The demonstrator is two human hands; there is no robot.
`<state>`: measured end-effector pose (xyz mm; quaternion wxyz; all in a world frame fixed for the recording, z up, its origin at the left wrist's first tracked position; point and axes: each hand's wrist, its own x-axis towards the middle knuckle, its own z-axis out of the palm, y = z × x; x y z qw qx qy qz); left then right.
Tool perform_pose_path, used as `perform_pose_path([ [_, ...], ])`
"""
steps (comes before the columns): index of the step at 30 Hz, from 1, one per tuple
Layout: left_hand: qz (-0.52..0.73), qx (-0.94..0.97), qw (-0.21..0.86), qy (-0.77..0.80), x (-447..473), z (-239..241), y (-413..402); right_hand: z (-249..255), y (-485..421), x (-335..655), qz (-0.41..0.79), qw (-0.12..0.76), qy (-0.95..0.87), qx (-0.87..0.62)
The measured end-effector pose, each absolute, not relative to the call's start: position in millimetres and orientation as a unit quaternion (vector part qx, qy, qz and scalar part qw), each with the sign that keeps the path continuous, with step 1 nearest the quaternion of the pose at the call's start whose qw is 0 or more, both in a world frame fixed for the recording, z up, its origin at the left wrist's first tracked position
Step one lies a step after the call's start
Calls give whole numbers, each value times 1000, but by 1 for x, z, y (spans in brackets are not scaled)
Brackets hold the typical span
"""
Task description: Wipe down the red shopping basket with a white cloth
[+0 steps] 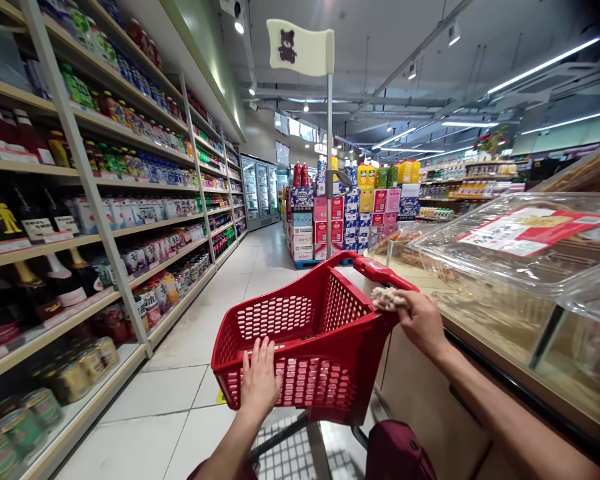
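Note:
A red plastic shopping cart (pixel 367 367) with perforated sides stands before me, turned so that its handle (pixel 380 272) is at the far right. My left hand (pixel 260 381) lies against the near side of the basket, fingers stretched out near the rim. At the cart's right end, just below the handle, my right hand (pixel 423 325) is closed on a crumpled whitish cloth (pixel 386 298). The cloth presses against the red plastic. From the handle end of the cart seems to rise a thin pole (pixel 329 120) bearing a cream flag (pixel 300 48) with a bear on it.
Drink shelves (pixel 130 230) run along the left. Close on the right is a counter with clear plastic food boxes (pixel 485 243). Stacked drink cartons (pixel 335 223) stand ahead, with glass-door fridges (pixel 260 187) further back. Tiled floor (pixel 180 380) lies between shelves and cart.

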<state>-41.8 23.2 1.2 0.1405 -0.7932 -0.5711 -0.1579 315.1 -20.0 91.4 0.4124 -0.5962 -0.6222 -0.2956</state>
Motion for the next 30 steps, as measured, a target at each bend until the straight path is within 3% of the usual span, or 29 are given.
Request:
perform_pose_path([
  [4,-156,-791,132,-577,-39,2,23,103,-16,320,-295,329,-633,-636],
  [9,-146,-793,142,-575,-43,0,24,68,-7,269,-321,258,-683,-603],
  [13,-143,-796,150,-569,-44,0,25,66,-6,292,-340,273,-726,-531],
  [17,-141,-789,143,-580,-41,2,26,94,-2,332,-313,362,-624,-618],
  [25,-127,-797,146,-572,-44,3,23,55,-9,247,-296,283,-772,-485],
  [30,-120,-795,137,-578,-40,5,24,77,-8,297,-328,332,-644,-606],
])
